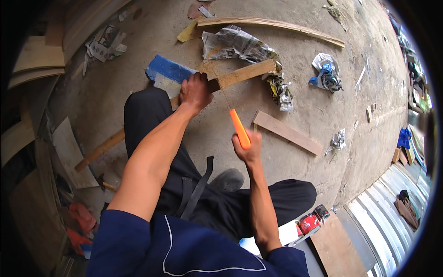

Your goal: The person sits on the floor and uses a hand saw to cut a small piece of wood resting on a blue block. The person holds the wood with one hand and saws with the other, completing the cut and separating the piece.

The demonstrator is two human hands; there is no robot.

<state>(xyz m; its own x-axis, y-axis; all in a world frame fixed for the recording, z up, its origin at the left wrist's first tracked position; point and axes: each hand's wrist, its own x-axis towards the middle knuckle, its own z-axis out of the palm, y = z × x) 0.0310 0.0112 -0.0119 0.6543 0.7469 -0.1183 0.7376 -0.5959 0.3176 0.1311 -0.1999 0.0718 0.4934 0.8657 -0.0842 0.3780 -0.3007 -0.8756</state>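
Hands clasp wood (left) and saw (right); the red can hides its interior.

I look through one wide fisheye camera worn on the person's head, the left of a pair, facing steeply down. The navy shirt is nearest, along the bottom edge; the bent legs come next. Farther off, left hand and right hand sit near the centre above the floor. Straight edges curve toward my dark rim.
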